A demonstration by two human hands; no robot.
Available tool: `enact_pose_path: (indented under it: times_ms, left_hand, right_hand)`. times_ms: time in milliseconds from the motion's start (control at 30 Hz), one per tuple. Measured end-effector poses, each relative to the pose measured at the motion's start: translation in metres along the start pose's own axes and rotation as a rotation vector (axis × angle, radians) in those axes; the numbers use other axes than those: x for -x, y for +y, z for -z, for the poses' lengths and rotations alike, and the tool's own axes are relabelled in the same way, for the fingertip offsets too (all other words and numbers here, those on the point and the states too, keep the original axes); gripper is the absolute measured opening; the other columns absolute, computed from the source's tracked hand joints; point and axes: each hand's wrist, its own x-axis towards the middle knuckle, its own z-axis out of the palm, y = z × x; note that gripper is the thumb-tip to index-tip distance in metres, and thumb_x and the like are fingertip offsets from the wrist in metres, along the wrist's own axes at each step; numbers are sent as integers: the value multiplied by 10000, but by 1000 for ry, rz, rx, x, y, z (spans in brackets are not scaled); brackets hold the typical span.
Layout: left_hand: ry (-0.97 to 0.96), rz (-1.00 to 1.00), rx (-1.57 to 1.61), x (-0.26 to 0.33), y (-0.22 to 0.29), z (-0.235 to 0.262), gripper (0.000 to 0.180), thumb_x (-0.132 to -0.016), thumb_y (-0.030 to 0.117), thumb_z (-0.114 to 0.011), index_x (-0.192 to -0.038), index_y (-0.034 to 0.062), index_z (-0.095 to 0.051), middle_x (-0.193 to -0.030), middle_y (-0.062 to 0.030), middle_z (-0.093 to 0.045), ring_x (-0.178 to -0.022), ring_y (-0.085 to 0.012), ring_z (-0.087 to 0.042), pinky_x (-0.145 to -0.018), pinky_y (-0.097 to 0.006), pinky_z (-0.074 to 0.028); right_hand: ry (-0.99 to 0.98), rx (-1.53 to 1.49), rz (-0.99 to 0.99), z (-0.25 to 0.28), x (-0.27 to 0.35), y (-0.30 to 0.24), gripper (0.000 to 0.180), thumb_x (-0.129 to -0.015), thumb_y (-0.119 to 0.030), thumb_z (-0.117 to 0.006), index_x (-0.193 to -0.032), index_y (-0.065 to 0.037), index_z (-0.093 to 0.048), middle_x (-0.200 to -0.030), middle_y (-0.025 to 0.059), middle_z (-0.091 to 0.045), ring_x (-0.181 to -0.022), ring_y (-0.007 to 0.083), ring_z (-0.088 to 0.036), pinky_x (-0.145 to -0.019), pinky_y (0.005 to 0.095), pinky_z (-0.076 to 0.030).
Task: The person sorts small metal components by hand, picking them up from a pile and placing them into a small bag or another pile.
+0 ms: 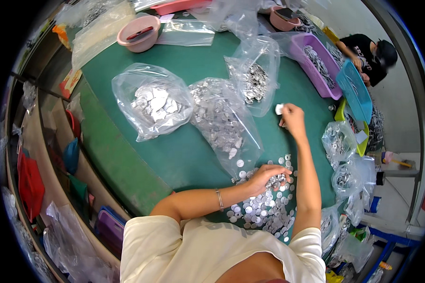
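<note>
My left hand (pixel 260 180) is cupped around a handful of small silver metal pieces (pixel 275 181), just above the table near my body. Below it, many loose round silver discs (pixel 264 207) with scalloped-looking edges lie spread in front of my shirt. My right hand (pixel 293 118) reaches farther out over the table, its fingers closed in a pinch. At those fingertips is a small whitish flat piece (pixel 279 109); its exact kind is too small to tell. A clear plastic bag (pixel 226 127) full of silver pieces lies between the hands and the far side.
Other clear bags of metal pieces (pixel 156 101) (pixel 256 78) rest on the green table (pixel 146 160). A pink bowl (pixel 139 35) stands far left. Along the right edge are purple (pixel 337 92), blue (pixel 356 94) and lime (pixel 362 148) baskets, smaller bags (pixel 340 141), and another person (pixel 366 54).
</note>
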Motion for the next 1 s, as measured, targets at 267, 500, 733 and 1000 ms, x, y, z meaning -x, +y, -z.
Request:
enact_pose_path:
  times_ms: [267,500,733,1000]
  left_hand:
    - [-16,-12,6,0,-3,3,265,-882,229,-482,-974,4,-587,-848,-79,-605,-700,-121,-556,-449,-226,-404]
    - [7,-68,-4,-2,-6,1,242,-858,231,-478,-827,26,-604,-717,-49,-592,-592,-111,-564,-415,-236,-389]
    - [241,-71,-38,4,1,-17,229,-880,277,-471,-842,64,-546,-642,-27,-548,-507,-119,-511,-401,-241,-371]
    - [125,-180,-73,1,-7,-7,260,-870,318,-481,-869,63,-528,-654,-28,-541,-513,-119,-513,-397,-243,-378]
  right_hand:
    - [-229,-1825,-439,18,42,-56,129,-850,-131,-484,-805,-10,-476,-962,99,-472,-723,133,-503,-409,193,-414]
    - [-563,-1890,-462,2,67,-159,147,-880,-122,-475,-799,-2,-450,-810,58,-380,-702,126,-433,-397,204,-360]
    - [-640,-1587,-385,-61,47,-255,215,-876,-201,-504,-908,10,-532,-999,139,-500,-918,227,-510,-693,309,-466]
    - [-708,-1077,40,-60,66,-252,403,-908,-238,-461,-1168,68,-494,-1253,159,-467,-1191,253,-421,-1035,359,-285]
